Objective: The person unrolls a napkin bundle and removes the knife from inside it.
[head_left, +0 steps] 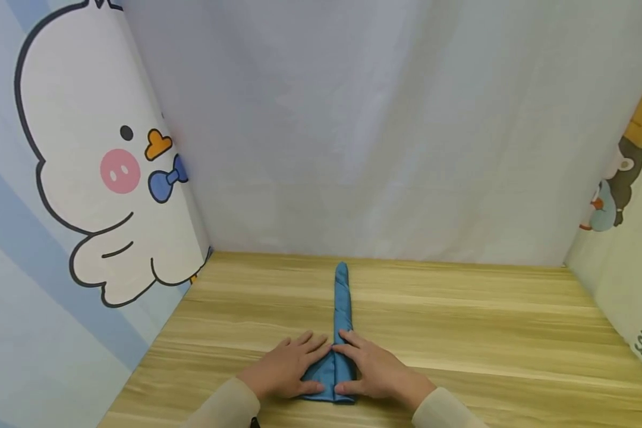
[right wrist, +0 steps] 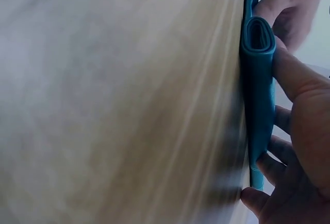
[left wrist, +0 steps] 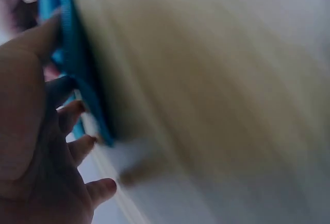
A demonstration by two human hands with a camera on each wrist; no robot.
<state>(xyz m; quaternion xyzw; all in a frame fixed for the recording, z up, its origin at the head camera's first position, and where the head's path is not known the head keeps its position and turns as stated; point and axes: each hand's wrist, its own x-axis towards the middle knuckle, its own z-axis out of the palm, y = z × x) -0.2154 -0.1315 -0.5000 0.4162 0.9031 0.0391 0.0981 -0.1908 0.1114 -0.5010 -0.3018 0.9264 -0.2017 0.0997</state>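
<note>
A piece of smooth blue cloth (head_left: 343, 300) lies on the table, its right part rolled into a narrow strip that runs away from me. Near me a flat flap spreads left of the roll, and the right wrist view shows the coiled layers at the roll's end (right wrist: 259, 36). My left hand (head_left: 286, 367) rests on the flap with fingers extended, its thumb by the near edge. On the roll itself, my right hand (head_left: 378, 370) presses with extended fingers and thumb. In the left wrist view the cloth's edge (left wrist: 82, 69) shows beside the thumb.
The wood-grain table (head_left: 460, 321) reaches back to a pale hanging curtain (head_left: 353, 131). A side panel with a cartoon bird (head_left: 80, 119) stands at the left, and another printed panel (head_left: 620, 255) at the right.
</note>
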